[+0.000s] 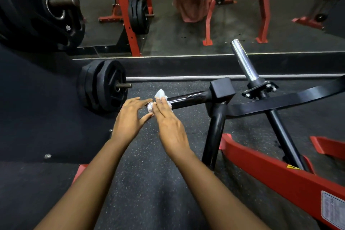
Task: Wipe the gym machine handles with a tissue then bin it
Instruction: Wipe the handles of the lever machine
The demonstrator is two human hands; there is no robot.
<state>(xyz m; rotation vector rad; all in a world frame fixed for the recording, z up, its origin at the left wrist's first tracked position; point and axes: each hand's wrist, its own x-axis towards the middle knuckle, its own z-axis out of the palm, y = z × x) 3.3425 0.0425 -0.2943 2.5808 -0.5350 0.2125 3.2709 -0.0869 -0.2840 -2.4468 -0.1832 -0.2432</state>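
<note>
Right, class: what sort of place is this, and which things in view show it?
Most likely a gym: black weight plates on a peg, a red machine frame with a chrome bar for plates, and speckled rubber floor.

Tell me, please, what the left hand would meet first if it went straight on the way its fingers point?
Probably the end of the handle, wrapped in the tissue: the left hand points straight at it and looks almost touching, though depth is unclear.
</note>
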